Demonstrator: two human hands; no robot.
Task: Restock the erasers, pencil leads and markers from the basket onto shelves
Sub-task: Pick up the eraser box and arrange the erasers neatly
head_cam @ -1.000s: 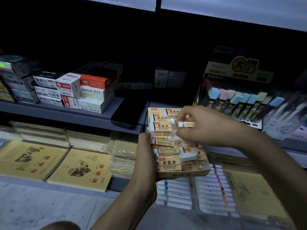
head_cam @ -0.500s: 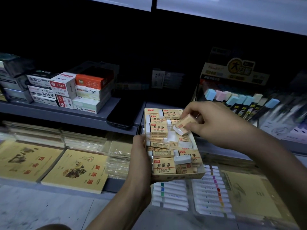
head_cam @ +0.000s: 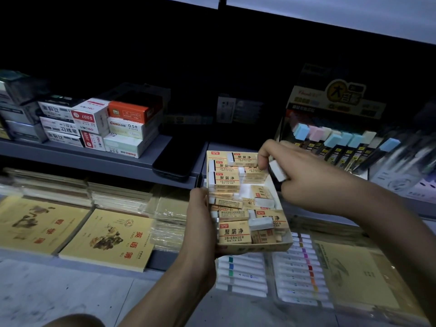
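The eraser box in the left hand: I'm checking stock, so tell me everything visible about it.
The eraser box is an open-topped, shallow tan cardboard tray, held out before the shelf edge. The left hand grips its left side. Inside lie sleeved 2B erasers, stacked neatly at the far end, jumbled nearer, with bare white floor mid-right. The right hand, pinching one eraser, is at its far right corner.

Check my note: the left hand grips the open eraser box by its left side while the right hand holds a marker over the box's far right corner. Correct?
No. The head view shows the right hand holding an eraser, not a marker. The rest holds: the left hand grips the open eraser box by its left side.
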